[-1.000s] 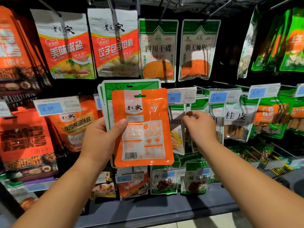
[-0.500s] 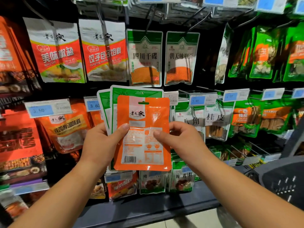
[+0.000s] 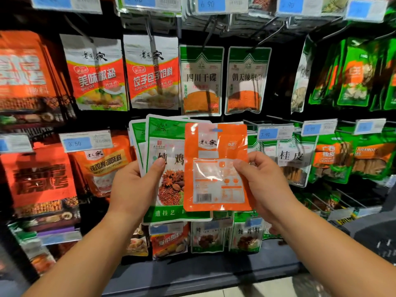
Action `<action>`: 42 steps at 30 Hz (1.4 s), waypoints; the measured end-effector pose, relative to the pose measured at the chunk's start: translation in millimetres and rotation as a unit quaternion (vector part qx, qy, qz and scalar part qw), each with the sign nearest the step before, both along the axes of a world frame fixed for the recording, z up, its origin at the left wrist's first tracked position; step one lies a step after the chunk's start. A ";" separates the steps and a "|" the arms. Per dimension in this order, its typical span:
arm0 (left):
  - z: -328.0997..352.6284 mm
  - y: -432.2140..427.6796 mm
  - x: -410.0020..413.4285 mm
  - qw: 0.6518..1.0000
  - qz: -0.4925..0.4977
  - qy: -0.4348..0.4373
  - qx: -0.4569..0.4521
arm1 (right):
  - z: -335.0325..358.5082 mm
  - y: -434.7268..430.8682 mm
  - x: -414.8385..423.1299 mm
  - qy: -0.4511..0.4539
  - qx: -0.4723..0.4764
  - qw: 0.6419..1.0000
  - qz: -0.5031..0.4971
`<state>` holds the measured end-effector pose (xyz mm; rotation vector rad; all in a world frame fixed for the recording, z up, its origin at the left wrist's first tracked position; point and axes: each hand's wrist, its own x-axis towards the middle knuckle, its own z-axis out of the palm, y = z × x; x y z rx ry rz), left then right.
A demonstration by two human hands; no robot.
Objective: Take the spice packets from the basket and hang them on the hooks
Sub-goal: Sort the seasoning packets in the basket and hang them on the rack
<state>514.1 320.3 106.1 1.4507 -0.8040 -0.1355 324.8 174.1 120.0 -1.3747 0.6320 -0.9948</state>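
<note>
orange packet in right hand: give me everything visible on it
The orange packet is a flat, glossy plastic pouch, upright, back side to the camera. It has a white top patch with a black logo, a hang slot near the top edge and a white print panel with a barcode low down. The right hand pinches its right edge, thumb on the face. It overlaps the right side of the green packets fanned in the left hand.

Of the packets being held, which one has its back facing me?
The orange packet in the right hand: it shows a barcode, the green packets show printed fronts.
</note>
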 end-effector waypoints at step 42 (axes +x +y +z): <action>1.6 31.1 5.8 0.994 0.103 -0.036 -0.023 | -27.5 24.3 47.4 0.126 -0.057 0.988 0.067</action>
